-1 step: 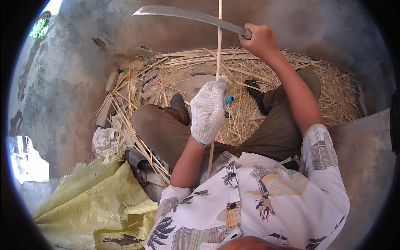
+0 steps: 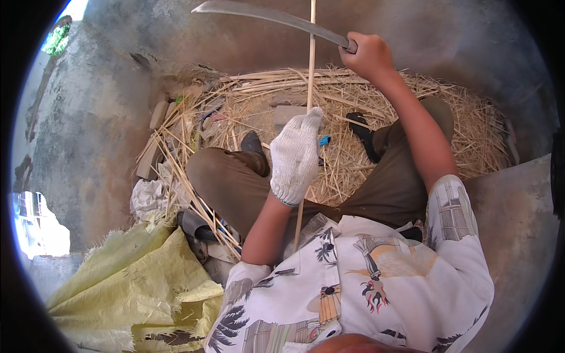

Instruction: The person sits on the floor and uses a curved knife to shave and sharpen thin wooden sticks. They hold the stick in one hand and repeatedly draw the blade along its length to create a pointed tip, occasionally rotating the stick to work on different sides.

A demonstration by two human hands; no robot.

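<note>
Strip (image 2: 311,70) points lengthwise forward; left grip (image 2: 296,154) wrapped round it, right grip (image 2: 369,57) round knife (image 2: 271,15).

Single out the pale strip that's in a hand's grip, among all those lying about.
The long strip in the gloved left hand's grip, running up the view and crossing the curved knife. The other pale strips lie loose around the legs.

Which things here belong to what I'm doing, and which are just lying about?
In use:
- curved blade, held in your right hand
- long thin strip, held in your gloved left hand

Apparently just lying about:
- yellow sheeting
- small blue object
- loose pale strips on the floor
</note>
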